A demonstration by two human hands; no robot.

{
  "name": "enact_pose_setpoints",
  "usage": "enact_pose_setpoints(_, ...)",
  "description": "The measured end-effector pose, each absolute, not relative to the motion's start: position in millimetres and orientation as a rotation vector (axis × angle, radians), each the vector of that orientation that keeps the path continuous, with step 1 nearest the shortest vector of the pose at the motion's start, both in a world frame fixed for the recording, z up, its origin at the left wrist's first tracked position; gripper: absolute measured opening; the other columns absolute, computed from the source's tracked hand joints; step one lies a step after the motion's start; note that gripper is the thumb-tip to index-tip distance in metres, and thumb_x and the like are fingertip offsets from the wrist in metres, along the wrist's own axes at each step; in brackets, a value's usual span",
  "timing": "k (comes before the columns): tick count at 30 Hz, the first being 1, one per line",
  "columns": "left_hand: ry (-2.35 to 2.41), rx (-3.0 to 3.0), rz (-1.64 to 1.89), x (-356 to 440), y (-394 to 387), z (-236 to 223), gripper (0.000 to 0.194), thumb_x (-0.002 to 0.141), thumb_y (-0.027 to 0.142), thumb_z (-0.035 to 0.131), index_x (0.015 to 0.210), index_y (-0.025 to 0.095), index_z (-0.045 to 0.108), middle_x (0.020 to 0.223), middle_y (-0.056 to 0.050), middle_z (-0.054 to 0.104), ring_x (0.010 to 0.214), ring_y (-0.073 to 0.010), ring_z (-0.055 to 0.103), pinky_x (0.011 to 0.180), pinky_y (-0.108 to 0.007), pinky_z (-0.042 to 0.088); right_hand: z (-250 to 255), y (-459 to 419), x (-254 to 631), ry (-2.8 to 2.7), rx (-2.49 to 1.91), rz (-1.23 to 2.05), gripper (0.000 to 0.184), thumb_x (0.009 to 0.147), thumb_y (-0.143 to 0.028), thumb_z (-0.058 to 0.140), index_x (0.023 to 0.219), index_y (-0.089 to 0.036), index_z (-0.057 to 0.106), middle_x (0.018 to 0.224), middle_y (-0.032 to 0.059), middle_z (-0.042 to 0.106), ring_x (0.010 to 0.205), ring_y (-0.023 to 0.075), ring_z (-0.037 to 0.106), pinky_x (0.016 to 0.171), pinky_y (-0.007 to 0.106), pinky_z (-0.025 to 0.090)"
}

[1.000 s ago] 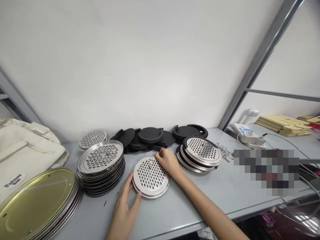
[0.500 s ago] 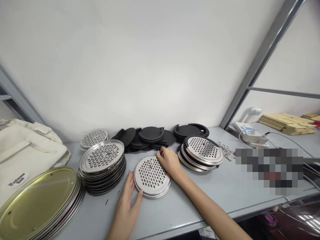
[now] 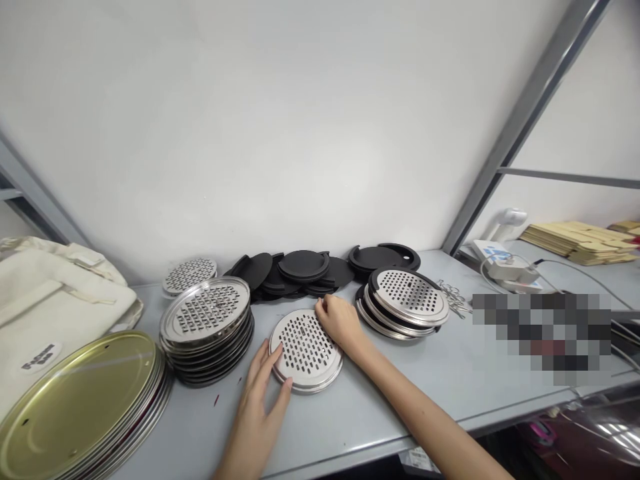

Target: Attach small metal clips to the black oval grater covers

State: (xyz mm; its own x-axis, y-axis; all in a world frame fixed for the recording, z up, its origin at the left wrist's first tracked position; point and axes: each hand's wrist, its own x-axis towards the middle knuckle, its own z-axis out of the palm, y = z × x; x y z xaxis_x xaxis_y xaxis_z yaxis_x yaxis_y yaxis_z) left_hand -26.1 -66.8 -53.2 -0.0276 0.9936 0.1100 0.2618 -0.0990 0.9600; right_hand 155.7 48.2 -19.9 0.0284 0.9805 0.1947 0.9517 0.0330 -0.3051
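A round perforated steel disc [image 3: 306,349] lies flat on the grey shelf [image 3: 380,407] in front of me. My left hand [image 3: 261,400] rests at its near left rim, fingers stretched out and touching the edge. My right hand [image 3: 340,323] sits at the far right rim with its fingers curled over the edge. To the left stands a stack of perforated discs in black rings [image 3: 207,329]. To the right lies a shorter, slanted stack of the same discs [image 3: 405,301].
Loose black round lids [image 3: 300,270] lie against the wall behind. Gold-coloured trays [image 3: 80,407] are stacked at the left front, under a cream cloth bag [image 3: 55,300]. A lone perforated disc [image 3: 190,273] lies at the back. Wire clips [image 3: 453,297], a white device [image 3: 505,267] and flat cardboard [image 3: 580,241] sit at the right.
My left hand has slid a little further onto the disc's near rim. The right hand stays at the far rim. The camera has shifted slightly.
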Motion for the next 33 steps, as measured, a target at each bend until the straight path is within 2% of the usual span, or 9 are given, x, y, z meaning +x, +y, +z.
enact_pose_setpoints(9, 1.341, 1.433, 1.192, -24, -67, -53, 0.031, 0.081, 0.041, 0.060, 0.105, 0.023, 0.064, 0.148, -0.009, 0.030, 0.134, -0.0305, 0.035, 0.108, -0.045, 0.034, -18, 47, 156, -1.999, -1.949, 0.138, 0.038, 0.098, -0.032, 0.036, 0.080, -0.013, 0.064, 0.082, 0.0148, 0.071, 0.076, 0.0221, 0.067, 0.061, 0.028, 0.032)
enact_pose_setpoints(14, 1.368, 1.499, 1.133, -25, -68, -46, 0.031, 0.082, 0.041, 0.059, 0.108, 0.026, 0.066, 0.148, -0.006, 0.032, 0.140, -0.0281, 0.024, 0.112, -0.044, 0.028, -17, 47, 156, -2.011, -1.936, 0.165, 0.036, 0.098, -0.033, 0.036, 0.088, -0.013, 0.064, 0.084, 0.0149, 0.072, 0.076, 0.0228, 0.067, 0.062, 0.028, 0.034)
enact_pose_setpoints(19, 1.323, 1.422, 1.148, -25, -67, -46, 0.032, 0.080, 0.044, 0.060, 0.103, 0.024, 0.067, 0.148, -0.006, 0.031, 0.140, -0.0274, 0.023, 0.112, -0.040, 0.028, -18, 47, 156, -1.996, -1.927, 0.203, 0.042, 0.098, -0.033, 0.035, 0.077, -0.013, 0.066, 0.082, 0.0157, 0.071, 0.076, 0.0222, 0.066, 0.062, 0.028, 0.033)
enact_pose_setpoints(23, 1.187, 1.220, 1.247, -23, -64, -43, 0.042, 0.075, 0.045, 0.067, 0.109, 0.022, 0.055, 0.139, -0.010, 0.043, 0.137, -0.0267, 0.032, 0.112, -0.040, 0.028, -19, 48, 157, -1.965, -1.891, 0.240, 0.044, 0.098, -0.035, 0.035, 0.074, -0.014, 0.065, 0.078, 0.0149, 0.071, 0.072, 0.0216, 0.065, 0.059, 0.028, 0.031)
enact_pose_setpoints(26, 1.127, 1.126, 1.290, -23, -63, -41, 0.052, 0.071, 0.042, 0.072, 0.113, 0.023, 0.048, 0.134, -0.010, 0.049, 0.133, -0.0264, 0.037, 0.110, -0.039, 0.033, -19, 49, 159, -1.938, -1.842, 0.278, 0.047, 0.098, -0.037, 0.031, 0.071, -0.015, 0.063, 0.075, 0.0130, 0.070, 0.069, 0.0198, 0.064, 0.057, 0.028, 0.029)
enact_pose_setpoints(33, 1.172, 0.995, 1.304, -20, -63, -35, 0.066, 0.065, 0.043, 0.076, 0.119, 0.022, 0.044, 0.140, -0.012, 0.044, 0.135, -0.0274, 0.035, 0.108, -0.037, 0.037, -17, 49, 161, -1.879, -1.684, 0.394, 0.040, 0.097, -0.036, 0.032, 0.070, -0.017, 0.056, 0.069, 0.0065, 0.067, 0.061, 0.0146, 0.057, 0.055, 0.024, 0.028)
